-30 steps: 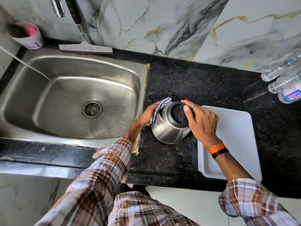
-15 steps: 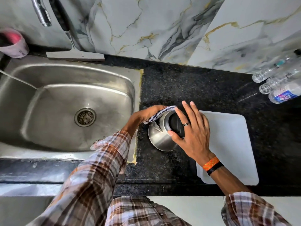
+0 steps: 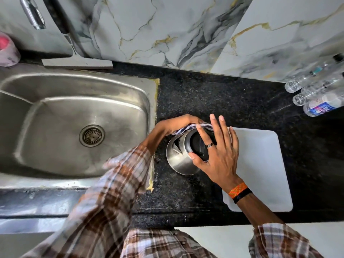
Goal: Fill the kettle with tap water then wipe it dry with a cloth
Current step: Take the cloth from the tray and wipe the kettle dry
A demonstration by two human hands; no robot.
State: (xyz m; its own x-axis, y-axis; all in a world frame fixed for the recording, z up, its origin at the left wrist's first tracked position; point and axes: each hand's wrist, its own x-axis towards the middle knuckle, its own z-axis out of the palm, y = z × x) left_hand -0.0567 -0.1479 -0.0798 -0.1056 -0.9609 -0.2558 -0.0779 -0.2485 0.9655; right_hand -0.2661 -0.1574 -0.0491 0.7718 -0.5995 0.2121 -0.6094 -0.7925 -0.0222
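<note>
Wiping is the step in hand, by the look of things. The kettle point(image 3: 181, 157), a steel one with a dark lid, stands upright on the black bench point(image 3: 214, 94), just right of the sink point(image 3: 78, 127) and touching or nearly touching the left edge of a white tray point(image 3: 260, 164). The sink is to its left, with no water running from the tap point(image 3: 34, 13), so the filling part is most likely done; how much water is inside cannot be told, since the lid is shut.

The left hand point(image 3: 178, 123) reaches round the far side of the kettle and is closed on a striped cloth point(image 3: 188, 127), pressing it against the upper far wall near the rim. The right hand point(image 3: 217, 153) rests on top with its fingers spread wide, thumb at the near edge of the lid and fingertips past the far edge; it steadies the kettle rather than gripping it.

The near wall of the kettle looks bright and free of drops, though the view is too coarse to be sure. Judging from where the cloth sits, the far side is being dried now, and the right side, hidden under the right hand, and the lid may still need a pass before the task is finished.
</note>
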